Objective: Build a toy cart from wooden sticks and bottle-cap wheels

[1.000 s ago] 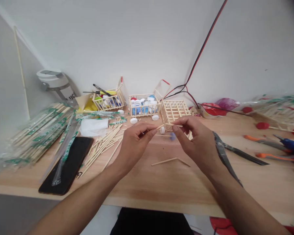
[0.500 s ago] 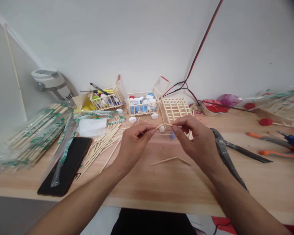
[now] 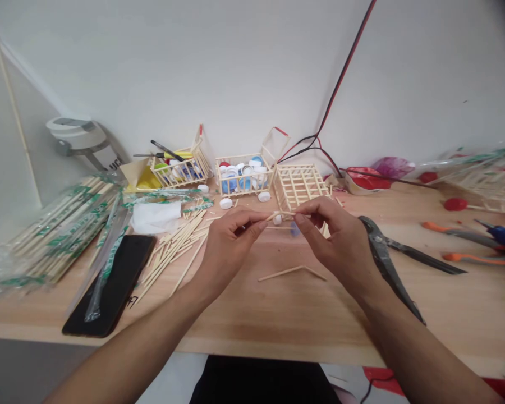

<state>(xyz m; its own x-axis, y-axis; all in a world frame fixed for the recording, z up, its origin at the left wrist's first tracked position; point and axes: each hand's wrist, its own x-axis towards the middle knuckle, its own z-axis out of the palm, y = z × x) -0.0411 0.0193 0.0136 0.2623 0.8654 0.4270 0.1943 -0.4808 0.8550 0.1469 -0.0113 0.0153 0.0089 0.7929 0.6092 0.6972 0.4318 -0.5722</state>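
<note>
Between my hands is a thin wooden stick (image 3: 281,213), bent at its middle and held above the table. My left hand (image 3: 233,238) pinches its left end between thumb and fingers. The right end is pinched in my right hand (image 3: 330,233). Below them on the table lies another bent stick (image 3: 292,272). Just behind my hands stands a stick-built cart frame (image 3: 301,185) with white caps near its base. Left of my left hand is a loose pile of sticks (image 3: 179,247).
Two stick carts, one of bottle caps (image 3: 244,175) and one with pens (image 3: 180,168), stand by the wall. Pliers (image 3: 382,252) lie right of my right hand; a glue gun (image 3: 503,238) is farther right. A phone (image 3: 109,286) and bagged sticks (image 3: 63,230) are left.
Both hands keep their pinch on the bent stick with hardly any movement. The whole view has shifted slightly.
</note>
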